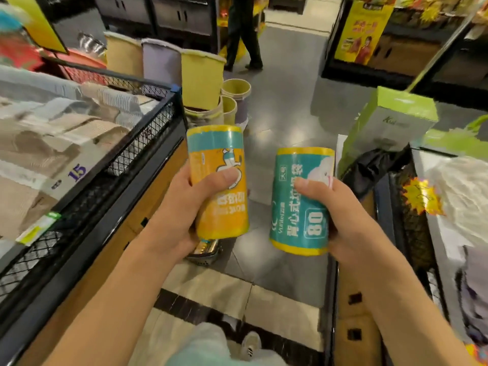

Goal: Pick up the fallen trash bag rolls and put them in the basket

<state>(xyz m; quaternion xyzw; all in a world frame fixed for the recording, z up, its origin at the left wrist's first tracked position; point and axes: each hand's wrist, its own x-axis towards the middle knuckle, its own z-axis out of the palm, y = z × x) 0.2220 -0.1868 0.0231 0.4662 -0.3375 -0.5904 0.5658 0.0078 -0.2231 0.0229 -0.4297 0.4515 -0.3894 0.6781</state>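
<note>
Between two mesh bins, left hand (182,207) grips the orange roll (219,180), right hand (346,220) the teal roll (301,202), fingers curled round each; which basket (148,133) is unclear, so a misdrop threatens.

Left hand (182,207): grips an upright orange roll (219,180), thumb across its front.
Right hand (348,220): grips an upright teal roll (301,202) marked 80.
Rolls: side by side, apart, above the tiled floor (285,122).
Left side: black mesh basket (148,133) with folded textiles.
</note>
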